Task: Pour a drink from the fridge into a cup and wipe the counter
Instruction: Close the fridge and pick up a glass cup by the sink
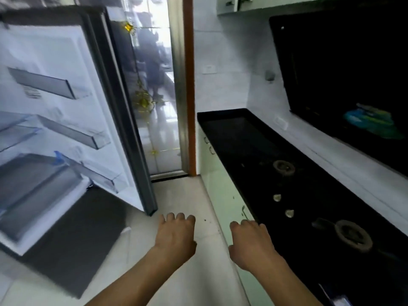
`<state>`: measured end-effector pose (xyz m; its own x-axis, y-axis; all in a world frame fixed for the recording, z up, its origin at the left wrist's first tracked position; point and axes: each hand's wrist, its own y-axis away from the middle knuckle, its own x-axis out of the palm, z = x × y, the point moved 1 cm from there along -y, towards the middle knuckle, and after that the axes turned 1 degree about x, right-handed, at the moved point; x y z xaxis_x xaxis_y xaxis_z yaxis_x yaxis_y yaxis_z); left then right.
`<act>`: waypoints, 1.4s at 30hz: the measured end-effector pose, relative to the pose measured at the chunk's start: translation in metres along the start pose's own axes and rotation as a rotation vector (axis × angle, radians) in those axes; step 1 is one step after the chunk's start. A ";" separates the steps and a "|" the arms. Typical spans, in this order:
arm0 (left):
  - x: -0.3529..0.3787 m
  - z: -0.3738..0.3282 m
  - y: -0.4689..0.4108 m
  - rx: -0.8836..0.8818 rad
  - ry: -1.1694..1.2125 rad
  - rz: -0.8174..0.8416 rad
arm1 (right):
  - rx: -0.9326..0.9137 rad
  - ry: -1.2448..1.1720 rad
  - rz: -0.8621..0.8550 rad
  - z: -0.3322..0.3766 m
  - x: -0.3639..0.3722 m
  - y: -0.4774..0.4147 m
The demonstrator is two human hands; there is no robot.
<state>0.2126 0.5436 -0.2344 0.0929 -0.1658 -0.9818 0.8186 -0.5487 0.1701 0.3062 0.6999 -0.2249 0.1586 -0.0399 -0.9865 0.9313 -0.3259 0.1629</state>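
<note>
Your left hand point(176, 235) is stretched out in front of you, back up, fingers loosely curled downward and released, with nothing in it. Your right hand point(251, 241) is level with it and just beside it. It is held the same way, relaxed and grasping nothing. Its fingertips lie over the front edge of the bench point(242, 138), but you cannot tell whether they touch it.

The fridge door point(66, 107) stands swung open up and to the left of your left hand. Its lower corner is just beyond that hand's fingertips. Three door shelves point(70, 131) run across its white inner face. A dark mat point(72, 239) lies on the floor point(187, 195) to the left of your left forearm.

The black bench runs away from your right hand, ahead and to the right. The near burner point(353, 236) sits just right of that hand, and two knobs point(289, 213) lie just beyond its fingers. The far burner point(283, 167) is further ahead. Pale green cabinet fronts point(220, 191) drop from the bench edge between your two hands. A black hood point(342, 74) hangs above the bench, high to the right of your right hand. Far ahead of your left hand is a glass door point(154, 85).
</note>
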 end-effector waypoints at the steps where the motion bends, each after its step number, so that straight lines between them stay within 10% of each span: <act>1: -0.002 0.014 -0.008 -0.028 0.009 -0.007 | -0.028 -0.002 0.003 0.010 -0.003 -0.017; 18: -0.136 0.183 -0.174 -0.552 -0.041 -0.380 | -0.722 -0.204 -0.206 0.136 -0.139 -0.319; 27: -0.277 0.257 -0.219 -0.361 -0.336 -0.957 | -0.981 -0.758 -0.544 0.213 -0.247 -0.414; 42: -0.290 0.302 -0.258 -0.412 -0.427 -1.161 | -1.307 -1.477 -0.644 0.297 -0.230 -0.435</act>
<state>-0.1970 0.4862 0.0322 -0.9058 -0.0555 -0.4201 0.4187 -0.2693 -0.8673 -0.2328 0.5701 -0.0735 0.0830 -0.9951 -0.0537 0.4723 0.0867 -0.8772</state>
